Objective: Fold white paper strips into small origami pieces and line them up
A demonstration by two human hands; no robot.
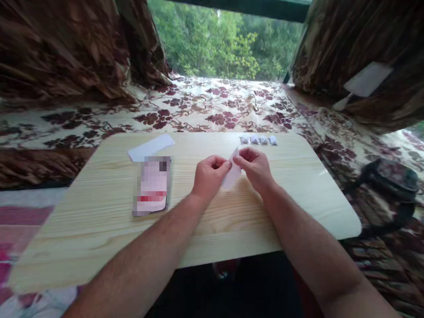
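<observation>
We are noting left hand (209,175) and right hand (255,166), both pinching one white paper (232,176) over the wooden table (232,229); just beyond, four small white pieces (255,140) are sitting in a row.

Your fingertips (228,164) cover part of the white paper (231,178), and the bottom edge cuts off your forearms (152,247). Pixelation blurs the phone-like object (152,183); you cannot make out details on the small white pieces (255,140).

A home, by its look: heavy curtains (66,48) flank a window (228,35) onto trees (243,55); floral cloth (220,106) spreads behind a wooden table (232,221).
</observation>
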